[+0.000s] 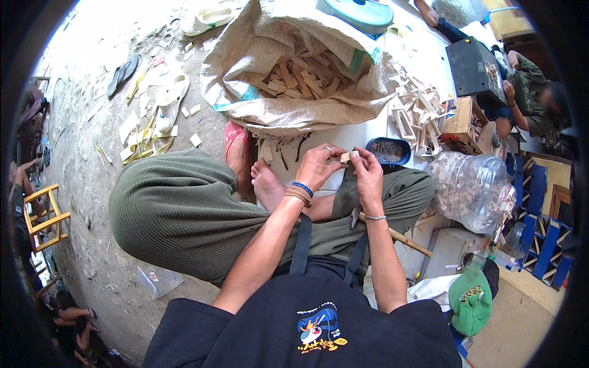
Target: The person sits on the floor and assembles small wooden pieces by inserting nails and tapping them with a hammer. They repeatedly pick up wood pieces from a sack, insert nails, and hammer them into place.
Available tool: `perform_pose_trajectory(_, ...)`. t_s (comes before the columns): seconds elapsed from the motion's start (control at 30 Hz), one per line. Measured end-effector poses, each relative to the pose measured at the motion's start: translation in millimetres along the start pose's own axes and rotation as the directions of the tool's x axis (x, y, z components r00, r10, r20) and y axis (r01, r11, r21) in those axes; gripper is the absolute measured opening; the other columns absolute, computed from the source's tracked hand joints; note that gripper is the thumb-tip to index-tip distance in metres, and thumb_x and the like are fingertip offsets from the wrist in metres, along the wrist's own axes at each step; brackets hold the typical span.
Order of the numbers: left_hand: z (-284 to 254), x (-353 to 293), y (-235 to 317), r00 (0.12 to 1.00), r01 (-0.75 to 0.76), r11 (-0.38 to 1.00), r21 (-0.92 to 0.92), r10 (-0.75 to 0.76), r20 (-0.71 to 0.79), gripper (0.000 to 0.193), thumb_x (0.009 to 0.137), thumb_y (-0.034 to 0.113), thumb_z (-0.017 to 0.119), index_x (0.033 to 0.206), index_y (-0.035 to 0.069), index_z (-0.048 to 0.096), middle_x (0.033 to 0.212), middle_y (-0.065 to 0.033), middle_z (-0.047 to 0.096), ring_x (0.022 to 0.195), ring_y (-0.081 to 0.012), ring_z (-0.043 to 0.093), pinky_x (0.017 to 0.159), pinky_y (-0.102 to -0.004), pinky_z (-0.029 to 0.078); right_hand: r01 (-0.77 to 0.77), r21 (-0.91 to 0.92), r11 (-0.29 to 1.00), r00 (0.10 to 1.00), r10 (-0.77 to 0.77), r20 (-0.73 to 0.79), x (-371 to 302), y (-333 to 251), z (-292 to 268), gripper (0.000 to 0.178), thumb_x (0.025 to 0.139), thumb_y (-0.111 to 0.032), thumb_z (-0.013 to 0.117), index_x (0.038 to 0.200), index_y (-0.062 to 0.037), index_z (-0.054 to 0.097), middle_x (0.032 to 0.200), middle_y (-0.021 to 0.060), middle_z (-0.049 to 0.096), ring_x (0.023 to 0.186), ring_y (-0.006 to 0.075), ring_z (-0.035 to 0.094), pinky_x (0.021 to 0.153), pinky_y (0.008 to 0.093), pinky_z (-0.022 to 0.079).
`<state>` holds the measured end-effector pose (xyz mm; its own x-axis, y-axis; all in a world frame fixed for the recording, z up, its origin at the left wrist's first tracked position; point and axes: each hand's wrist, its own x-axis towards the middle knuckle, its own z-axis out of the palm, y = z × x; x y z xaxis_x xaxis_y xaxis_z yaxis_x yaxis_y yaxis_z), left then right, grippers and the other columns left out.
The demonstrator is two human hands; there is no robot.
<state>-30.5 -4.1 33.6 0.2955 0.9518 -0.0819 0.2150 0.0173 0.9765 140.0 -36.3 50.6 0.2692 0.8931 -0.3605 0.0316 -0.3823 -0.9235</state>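
Over my crossed legs, a small pale wooden block (345, 157) sits between the fingertips of both my hands. My left hand (316, 168), with a ring and wrist bands, pinches it from the left. From the right, my right hand (369, 178) has its fingers closed at the same spot; whether it grips a second piece there is hidden. Just beyond my right hand stands a dark blue oval container (390, 151) of nails. A tool with a wooden handle (405, 241) and dark metal head, resembling a hammer, lies across my right leg below the wrist.
An open woven sack (245, 61) of wood pieces stands ahead. To its right are a heap of wooden strips (417, 113), a wooden box (461, 126) and a large clear plastic bottle (472, 184). Sandals (173, 95) and scraps litter the left floor. Another person (531, 98) sits far right.
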Motion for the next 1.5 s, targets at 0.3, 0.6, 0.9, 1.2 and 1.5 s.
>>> perform_pose_trajectory(0.3, -3, -5, 3, 0.997, -0.038, 0.998, 0.055, 0.042, -0.063, 0.036, 0.084, 0.021, 0.087, 0.115, 0.007, 0.076, 0.107, -0.0151, 0.076, 0.1, -0.0292, 0.075, 0.085, -0.0376, 0.06, 0.007, -0.004, 1.0, 1.0, -0.007, -0.014, -2, -1, 1, 0.038, 0.101, -0.022, 0.073, 0.129, 0.0033, 0.064, 0.09, -0.0036, 0.07, 0.077, 0.0011, 0.055, 0.066, 0.0185, 0.042)
perform_pose_trajectory(0.6, 3, -7, -4, 0.996, -0.036, 0.999, -0.016, 0.035, -0.082, 0.031, 0.087, 0.019, 0.085, 0.112, 0.003, 0.077, 0.106, -0.0132, 0.079, 0.097, -0.0235, 0.077, 0.086, -0.0336, 0.061, -0.005, -0.017, 1.0, 1.0, 0.005, -0.031, -6, -8, 4, 0.036, 0.101, -0.018, 0.072, 0.127, 0.0056, 0.065, 0.103, 0.0063, 0.075, 0.092, 0.0073, 0.065, 0.08, 0.0231, 0.051)
perform_pose_trajectory(0.9, 4, -6, -10, 0.987, -0.118, 0.992, 0.04, 0.122, -0.108, 0.025, 0.085, 0.017, 0.084, 0.105, 0.005, 0.076, 0.103, -0.0109, 0.078, 0.095, -0.0278, 0.075, 0.083, -0.0357, 0.059, 0.209, -0.613, 0.762, 0.958, -0.284, -0.027, 34, -16, -76, 0.027, 0.101, -0.024, 0.067, 0.119, -0.0041, 0.071, 0.103, 0.0158, 0.078, 0.095, 0.029, 0.076, 0.085, 0.0384, 0.057)
perform_pose_trajectory(1.2, 7, -9, -6, 0.986, -0.118, 0.987, 0.111, 0.13, -0.107, 0.025, 0.085, 0.018, 0.084, 0.104, 0.004, 0.075, 0.106, -0.0115, 0.078, 0.097, -0.0285, 0.075, 0.085, -0.0365, 0.059, 0.24, -0.969, 0.063, 0.955, -0.196, 0.223, 101, 2, -166, 0.015, 0.092, -0.01, 0.06, 0.093, -0.0063, 0.074, 0.094, 0.0211, 0.075, 0.092, 0.0414, 0.072, 0.078, 0.0513, 0.057)
perform_pose_trajectory(1.5, 9, -11, -8, 0.971, -0.181, 0.974, 0.138, 0.2, -0.133, 0.024, 0.087, 0.017, 0.083, 0.104, 0.004, 0.074, 0.109, -0.0127, 0.077, 0.099, -0.0308, 0.074, 0.086, -0.0379, 0.059, 0.387, -0.9, -0.201, 0.904, -0.112, 0.413, 114, 10, -155, 0.022, 0.088, -0.013, 0.058, 0.08, -0.0017, 0.076, 0.09, 0.0226, 0.076, 0.084, 0.0394, 0.075, 0.073, 0.0503, 0.06)
